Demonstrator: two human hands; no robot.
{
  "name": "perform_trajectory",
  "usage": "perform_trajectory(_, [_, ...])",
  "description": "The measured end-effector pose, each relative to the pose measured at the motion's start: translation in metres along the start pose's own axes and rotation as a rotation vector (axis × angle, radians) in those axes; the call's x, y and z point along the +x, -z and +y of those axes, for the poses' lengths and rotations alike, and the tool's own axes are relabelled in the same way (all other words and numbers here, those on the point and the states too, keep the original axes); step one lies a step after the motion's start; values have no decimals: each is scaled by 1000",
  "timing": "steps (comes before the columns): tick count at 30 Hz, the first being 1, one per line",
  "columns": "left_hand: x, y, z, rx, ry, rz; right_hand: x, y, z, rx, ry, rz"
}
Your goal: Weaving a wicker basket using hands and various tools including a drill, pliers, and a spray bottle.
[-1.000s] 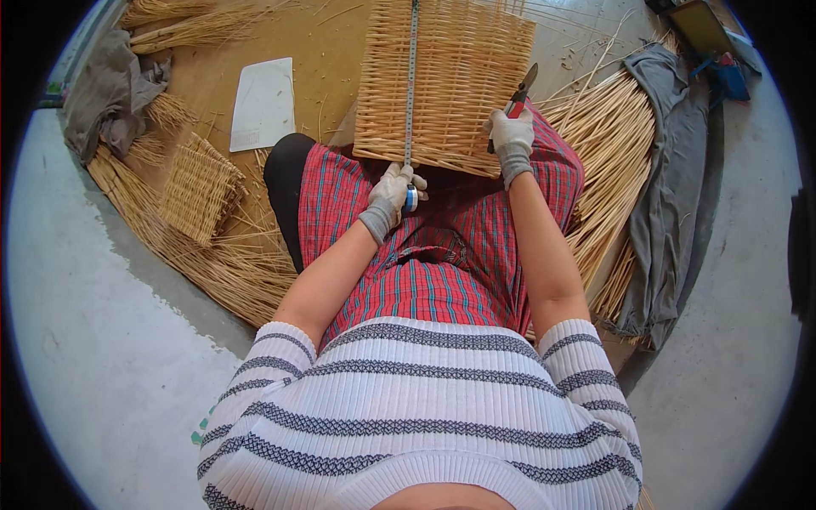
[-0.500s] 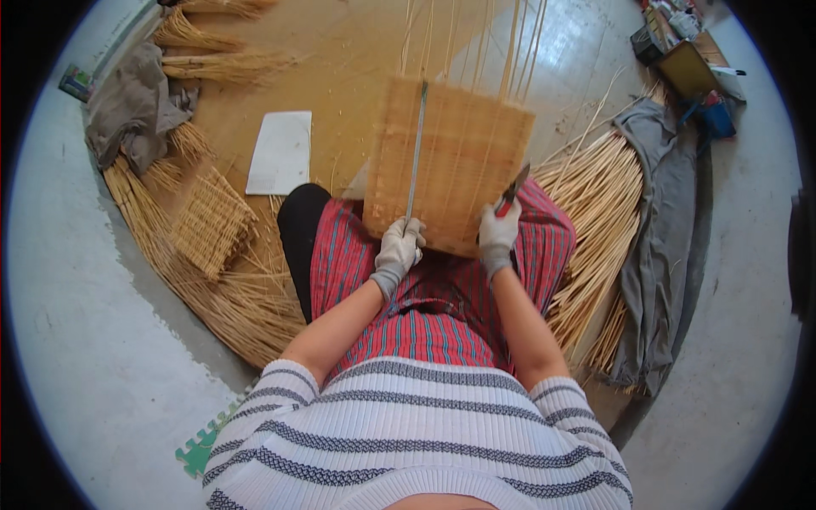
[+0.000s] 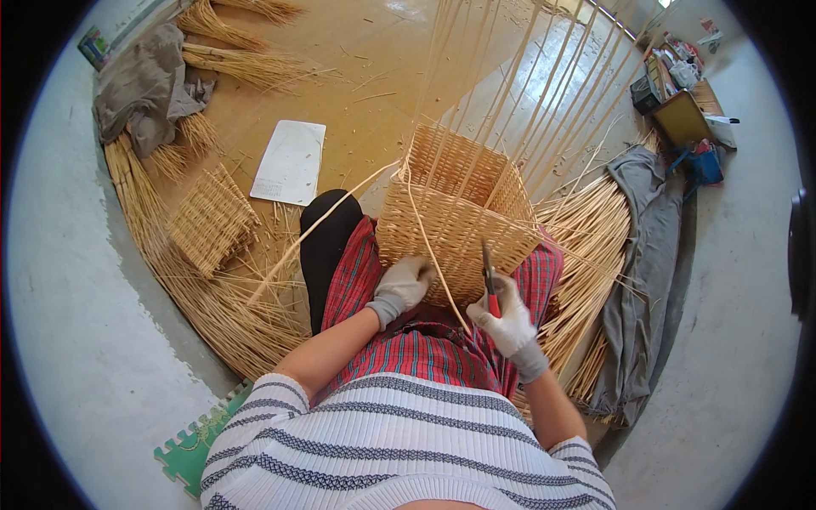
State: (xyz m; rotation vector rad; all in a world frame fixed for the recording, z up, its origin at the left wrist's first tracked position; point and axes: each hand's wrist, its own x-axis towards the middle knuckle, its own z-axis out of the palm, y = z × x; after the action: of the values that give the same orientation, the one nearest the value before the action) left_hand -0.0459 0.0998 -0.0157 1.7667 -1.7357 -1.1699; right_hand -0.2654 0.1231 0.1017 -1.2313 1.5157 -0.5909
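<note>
A square wicker basket sits tilted on my lap, its open top facing away from me and upward. Long upright stakes rise from its rim, and loose cane ends hang over the near wall. At the basket's lower left edge my left hand, in a white work glove, is closed against it, the fingertips partly hidden. My right hand, also gloved, grips red-handled pruning shears. Their dark blade points up in front of the basket's near wall, at the lower right.
Cane bundles lie to the right beside a grey cloth; more canes curve along the left. A woven panel rests there, near a white board. At the far right stand a box and a blue container.
The basket has turned from showing its flat base to showing its open top and near wall. The metal ruler in my left hand is out of sight. My right hand has dropped lower with the shears.
</note>
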Motion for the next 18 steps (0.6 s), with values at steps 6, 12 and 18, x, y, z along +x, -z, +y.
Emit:
perform_trajectory(6, [4,70,45,-734,-305,626,64,18,-171,-1474,728,389])
perform_trajectory(12, [-11,121,67,-258,-500,680,131,-62,-232,-2117,922,143])
perform_trajectory(18, [-18,134,53,-229,-477,818,145,-90,-230,-2209,1019,37])
